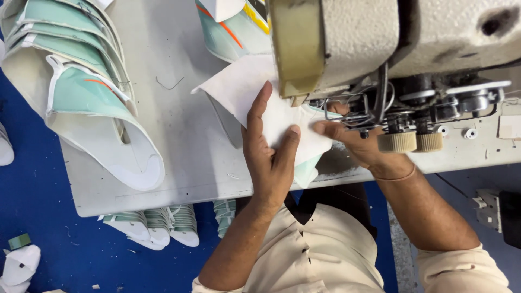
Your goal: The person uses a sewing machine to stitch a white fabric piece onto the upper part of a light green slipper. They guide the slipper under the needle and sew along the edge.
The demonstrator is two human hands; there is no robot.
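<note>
My left hand (269,157) lies flat, fingers spread open, pressing the white and mint-green fabric shoe-upper piece (255,97) onto the pale grey worktop (179,135) near its front edge. My right hand (353,142) pinches that piece's edge under the cream-coloured sewing machine (380,38). A stack of matching curved mint uppers (81,81) sits by the left edge.

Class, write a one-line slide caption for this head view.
Both hands, left and right, press a white piece flat under a sewing machine.
</note>
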